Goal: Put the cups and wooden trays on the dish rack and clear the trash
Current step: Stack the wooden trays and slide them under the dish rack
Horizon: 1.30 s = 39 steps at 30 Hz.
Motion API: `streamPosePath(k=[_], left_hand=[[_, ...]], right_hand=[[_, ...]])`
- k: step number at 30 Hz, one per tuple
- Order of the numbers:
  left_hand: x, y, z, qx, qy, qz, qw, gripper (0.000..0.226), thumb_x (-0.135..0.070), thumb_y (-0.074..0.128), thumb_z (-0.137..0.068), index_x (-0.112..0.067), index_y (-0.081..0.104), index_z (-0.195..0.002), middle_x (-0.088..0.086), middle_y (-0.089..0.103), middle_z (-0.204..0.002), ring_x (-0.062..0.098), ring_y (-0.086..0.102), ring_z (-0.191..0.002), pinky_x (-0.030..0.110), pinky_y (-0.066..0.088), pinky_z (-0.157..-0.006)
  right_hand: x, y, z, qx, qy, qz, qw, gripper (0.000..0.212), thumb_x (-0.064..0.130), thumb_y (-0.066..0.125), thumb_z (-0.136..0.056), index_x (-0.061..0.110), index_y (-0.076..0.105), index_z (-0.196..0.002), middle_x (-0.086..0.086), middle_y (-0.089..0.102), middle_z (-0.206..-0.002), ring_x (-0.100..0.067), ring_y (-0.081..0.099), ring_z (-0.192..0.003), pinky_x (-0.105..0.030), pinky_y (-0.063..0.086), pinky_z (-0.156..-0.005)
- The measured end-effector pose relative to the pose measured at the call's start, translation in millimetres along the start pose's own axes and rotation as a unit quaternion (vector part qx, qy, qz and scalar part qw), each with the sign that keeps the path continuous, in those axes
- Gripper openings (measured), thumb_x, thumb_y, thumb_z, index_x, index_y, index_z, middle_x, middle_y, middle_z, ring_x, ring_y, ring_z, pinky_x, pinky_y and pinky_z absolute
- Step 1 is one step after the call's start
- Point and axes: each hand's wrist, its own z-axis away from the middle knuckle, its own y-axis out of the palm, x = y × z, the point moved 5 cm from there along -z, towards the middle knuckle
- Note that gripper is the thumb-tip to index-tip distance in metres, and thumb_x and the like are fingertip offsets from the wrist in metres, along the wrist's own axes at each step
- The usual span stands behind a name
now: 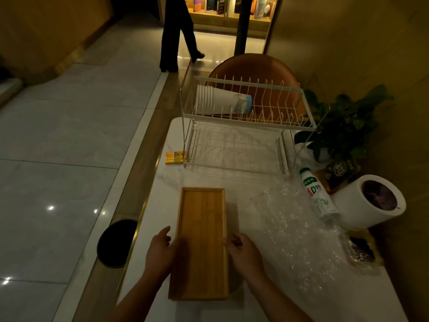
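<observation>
Wooden tray (201, 242) on table | left hand (160, 251), right hand (243, 252) flanking | fingers curled at its edges, grip unclear

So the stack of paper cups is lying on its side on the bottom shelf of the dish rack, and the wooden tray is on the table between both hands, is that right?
Not quite. The head view shows the stack of paper cups lying on its side on the top shelf of the dish rack, not the bottom one, which holds nothing. The rest stands: the wooden tray is on the table between the left hand and the right hand.
</observation>
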Motion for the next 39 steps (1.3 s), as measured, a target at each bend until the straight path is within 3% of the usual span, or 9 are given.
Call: streamPosePath(k=[4,10,15,17,20,24,27,32,39], left_hand=[[18,9,11,0.073,-0.121,0.139,0.980,0.070,-0.038,0.062,-0.095,-0.018,0.029,-0.153,0.018,0.049,-0.142,0.038,0.052,-0.126,0.057,0.043,-0.106],[13,12,19,0.118,-0.114,0.202,0.966,0.081,-0.037,0.067,-0.092,-0.010,0.024,-0.155,0.020,0.048,-0.145,0.039,0.052,-0.126,0.057,0.043,-0.108],[1,16,27,0.163,-0.059,0.182,0.968,0.069,-0.040,0.069,-0.090,-0.005,0.045,-0.144,0.018,0.061,-0.131,0.038,0.062,-0.115,0.059,0.048,-0.102],[1,17,28,0.169,-0.048,0.171,0.969,0.082,-0.053,0.069,-0.081,-0.008,0.044,-0.145,0.019,0.056,-0.136,0.041,0.057,-0.121,0.060,0.045,-0.104],[3,18,27,0.178,-0.060,0.175,0.966,0.093,-0.059,0.065,-0.070,-0.013,0.041,-0.147,0.018,0.049,-0.142,0.042,0.051,-0.127,0.061,0.043,-0.106],[5,15,27,0.153,-0.080,0.193,0.966,0.072,-0.046,0.068,-0.087,-0.010,0.045,-0.144,0.018,0.056,-0.136,0.040,0.057,-0.119,0.061,0.046,-0.103],[8,17,27,0.149,-0.107,0.203,0.962,0.061,-0.036,0.069,-0.090,-0.010,0.048,-0.141,0.015,0.063,-0.128,0.036,0.062,-0.112,0.059,0.049,-0.100],[10,22,30,0.157,-0.125,0.223,0.954,0.064,-0.034,0.072,-0.086,-0.011,0.048,-0.141,0.012,0.064,-0.127,0.034,0.063,-0.112,0.058,0.050,-0.100],[13,25,29,0.143,-0.142,0.235,0.951,0.076,-0.036,0.075,-0.083,-0.016,0.038,-0.147,0.015,0.057,-0.134,0.038,0.061,-0.114,0.061,0.050,-0.097]], right_hand=[[-10,11,1,0.071,0.071,-0.031,0.994,0.081,0.061,0.055,-0.086,0.017,0.031,-0.149,-0.006,0.050,-0.143,-0.024,0.054,-0.124,-0.035,0.047,-0.098],[-14,29,12,0.097,0.115,-0.104,0.983,0.087,0.056,0.063,-0.083,0.017,0.026,-0.151,-0.009,0.051,-0.143,-0.025,0.058,-0.119,-0.035,0.051,-0.093],[-4,39,16,0.081,0.095,-0.127,0.984,0.058,0.039,0.060,-0.092,0.013,0.044,-0.142,-0.011,0.058,-0.134,-0.026,0.060,-0.115,-0.036,0.052,-0.092],[0,43,20,0.070,0.077,-0.134,0.985,0.044,0.032,0.054,-0.097,0.010,0.051,-0.134,-0.012,0.061,-0.130,-0.026,0.060,-0.114,-0.033,0.050,-0.090],[4,44,24,0.051,0.081,-0.158,0.983,0.039,0.026,0.051,-0.099,0.009,0.051,-0.134,-0.006,0.060,-0.121,-0.026,0.059,-0.112,-0.025,0.045,-0.083],[3,46,27,0.060,0.094,-0.219,0.969,0.029,0.028,0.053,-0.097,0.020,0.055,-0.125,0.006,0.066,-0.096,-0.008,0.065,-0.081,-0.019,0.053,-0.060],[0,46,25,0.070,0.096,-0.233,0.965,0.031,0.029,0.055,-0.096,0.020,0.057,-0.126,0.002,0.068,-0.100,-0.013,0.066,-0.086,-0.029,0.055,-0.070],[-5,38,21,0.070,0.093,-0.235,0.965,0.029,0.033,0.059,-0.093,0.021,0.063,-0.119,0.007,0.070,-0.093,-0.018,0.068,-0.090,-0.043,0.057,-0.085],[-5,34,20,0.082,0.105,-0.261,0.956,0.037,0.040,0.061,-0.090,0.022,0.062,-0.122,-0.006,0.071,-0.111,-0.025,0.068,-0.098,-0.048,0.056,-0.090]])
